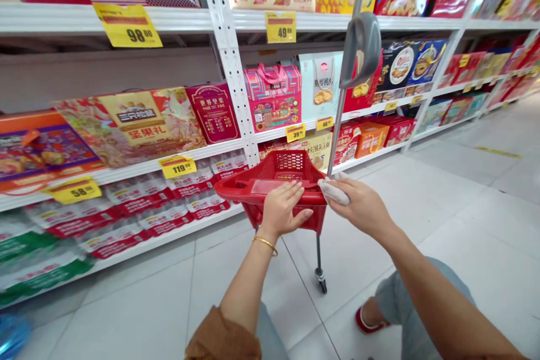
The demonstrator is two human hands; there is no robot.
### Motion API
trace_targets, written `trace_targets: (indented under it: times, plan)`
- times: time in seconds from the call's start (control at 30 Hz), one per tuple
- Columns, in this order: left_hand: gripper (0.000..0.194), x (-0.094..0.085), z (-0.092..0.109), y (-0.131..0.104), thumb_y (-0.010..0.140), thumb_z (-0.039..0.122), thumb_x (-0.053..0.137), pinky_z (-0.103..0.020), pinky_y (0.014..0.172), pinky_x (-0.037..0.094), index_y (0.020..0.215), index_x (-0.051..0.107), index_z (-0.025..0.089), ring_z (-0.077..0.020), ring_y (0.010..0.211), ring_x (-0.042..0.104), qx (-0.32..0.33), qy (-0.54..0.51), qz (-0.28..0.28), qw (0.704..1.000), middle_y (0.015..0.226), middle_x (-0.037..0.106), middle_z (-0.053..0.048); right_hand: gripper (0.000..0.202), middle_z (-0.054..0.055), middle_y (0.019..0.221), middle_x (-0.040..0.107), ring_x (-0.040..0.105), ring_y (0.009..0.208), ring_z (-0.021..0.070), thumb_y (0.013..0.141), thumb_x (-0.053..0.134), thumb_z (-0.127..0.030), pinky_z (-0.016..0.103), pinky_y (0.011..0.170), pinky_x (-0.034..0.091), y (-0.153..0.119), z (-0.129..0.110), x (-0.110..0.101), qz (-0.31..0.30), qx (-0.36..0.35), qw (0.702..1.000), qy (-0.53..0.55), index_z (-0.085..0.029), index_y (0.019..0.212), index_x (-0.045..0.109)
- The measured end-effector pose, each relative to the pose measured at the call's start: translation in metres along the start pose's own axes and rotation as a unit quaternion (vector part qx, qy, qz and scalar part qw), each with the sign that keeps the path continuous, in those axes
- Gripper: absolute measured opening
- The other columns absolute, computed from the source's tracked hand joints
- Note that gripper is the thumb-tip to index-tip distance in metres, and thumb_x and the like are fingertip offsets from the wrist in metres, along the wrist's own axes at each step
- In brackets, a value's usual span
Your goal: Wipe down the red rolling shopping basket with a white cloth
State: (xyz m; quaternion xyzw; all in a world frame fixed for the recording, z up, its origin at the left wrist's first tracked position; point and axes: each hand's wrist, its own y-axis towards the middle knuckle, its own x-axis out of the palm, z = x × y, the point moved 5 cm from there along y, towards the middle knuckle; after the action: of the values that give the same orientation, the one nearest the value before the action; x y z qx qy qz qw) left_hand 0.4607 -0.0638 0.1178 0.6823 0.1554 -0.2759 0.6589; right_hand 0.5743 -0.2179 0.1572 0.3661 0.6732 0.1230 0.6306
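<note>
A small red shopping cart (270,194) with a basket of red plastic mesh stands in front of me. My left hand (283,208) lies on its near rim, over a pale panel (270,186), with the fingers stretched out and the thumb apart. A gold bangle (265,244) circles that wrist. My right hand (363,202) is closed around a white cloth (335,191), held against the right corner of the rim. Beside that corner a thin metal pole (337,129) rises, carrying a grey plastic loop (361,48) higher up.
Behind the cart run white shelves (202,19) of boxed gifts, such as a nut gift box (143,124) and a pink carton (274,95). Yellow price tags (127,25) hang from the edges. Packs of bottles (139,197) fill the bottom shelf. One cart caster (321,280) rests on the tiled floor (236,287).
</note>
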Motion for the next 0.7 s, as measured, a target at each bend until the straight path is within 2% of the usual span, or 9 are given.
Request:
trace_targets:
  times: [0.1, 0.17, 0.3, 0.53, 0.7]
  plan:
    - [0.063, -0.002, 0.001, 0.001, 0.096, 0.060, 0.035, -0.049, 0.097, 0.053, 0.118, 0.068, 0.011, -0.0315, 0.118, 0.063, 0.000, -0.003, 0.007, 1.000, 0.121, 0.069, -0.016, 0.037, 0.007, 0.119, 0.070, 0.065, 0.110, 0.0274, 0.086, 0.061, -0.032, 0.040, 0.097, 0.052, 0.005, -0.027, 0.004, 0.007, -0.027, 0.999, -0.021, -0.024, 0.121, 0.067]
    - [0.061, -0.002, 0.002, 0.001, 0.096, 0.059, 0.036, -0.048, 0.097, 0.053, 0.116, 0.069, 0.012, -0.0306, 0.118, 0.063, -0.002, -0.009, 0.008, 1.000, 0.119, 0.070, -0.016, 0.040, 0.009, 0.122, 0.068, 0.061, 0.116, 0.0301, 0.084, 0.064, -0.032, 0.042, 0.099, 0.050, 0.008, -0.044, 0.011, -0.018, -0.046, 0.998, -0.045, -0.023, 0.123, 0.066]
    - [0.057, -0.004, 0.001, 0.000, 0.096, 0.058, 0.039, -0.047, 0.098, 0.052, 0.113, 0.070, 0.013, -0.0295, 0.119, 0.063, -0.006, -0.020, 0.011, 1.000, 0.116, 0.071, -0.017, 0.044, 0.013, 0.125, 0.066, 0.058, 0.118, 0.0327, 0.083, 0.064, -0.031, 0.045, 0.099, 0.048, 0.009, -0.056, 0.023, -0.063, -0.045, 0.994, -0.082, -0.020, 0.126, 0.063]
    - [0.052, -0.004, -0.002, -0.001, 0.095, 0.056, 0.043, -0.045, 0.098, 0.053, 0.113, 0.071, 0.016, -0.0273, 0.114, 0.066, -0.012, -0.024, 0.026, 0.999, 0.116, 0.072, -0.014, 0.040, 0.007, 0.124, 0.068, 0.061, 0.116, 0.0297, 0.083, 0.065, -0.030, 0.040, 0.097, 0.051, 0.002, -0.028, 0.015, -0.046, -0.046, 0.996, -0.063, -0.025, 0.123, 0.066]
    - [0.049, -0.007, -0.002, 0.000, 0.095, 0.053, 0.045, -0.045, 0.097, 0.054, 0.113, 0.071, 0.017, -0.0271, 0.114, 0.067, -0.008, -0.018, 0.029, 0.999, 0.114, 0.073, -0.013, 0.037, 0.003, 0.119, 0.070, 0.064, 0.114, 0.0264, 0.084, 0.063, -0.031, 0.038, 0.098, 0.052, 0.000, 0.001, 0.007, -0.019, -0.038, 0.998, 0.040, -0.028, 0.120, 0.068]
